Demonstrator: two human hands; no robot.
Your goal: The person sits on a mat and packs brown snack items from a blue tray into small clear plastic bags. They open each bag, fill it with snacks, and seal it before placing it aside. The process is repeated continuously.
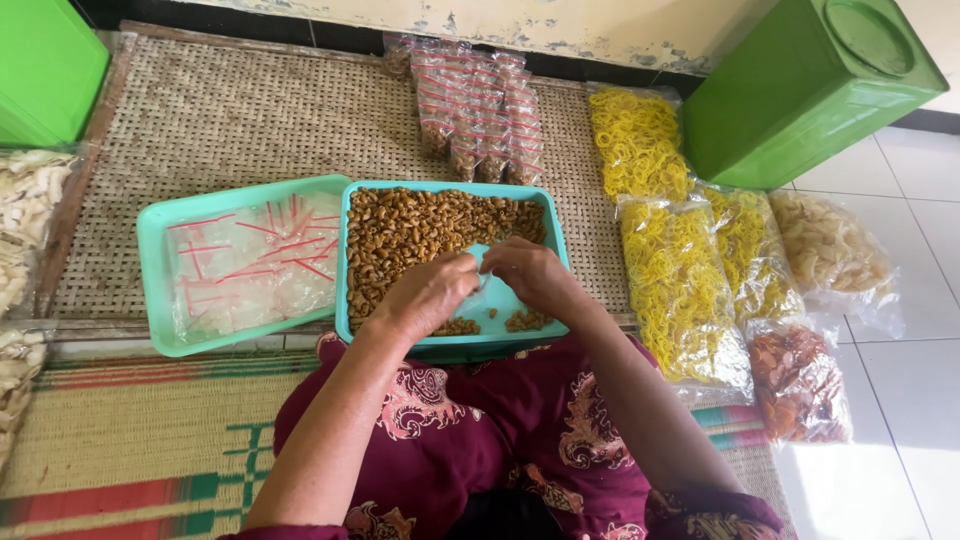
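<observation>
Pinching a small clear plastic bag point(484, 283) between both hands point(432, 292) point(530, 272) over the teal tray point(556, 252) of brown snacks point(420, 230); light, limp, likely slippery film, best gripped at its mouth.

Open passage: bare woven mat point(220, 120) behind both trays, reachable over their rims; white floor tiles point(900, 400) at far right; obstacles: teal tray of brown snacks point(400, 230) with both hands above it; tray of empty bags point(240, 265) touching its left side; row of filled packets point(480, 110) behind; yellow-snack bags point(680, 280) right; green bin point(800, 90) beyond.
</observation>
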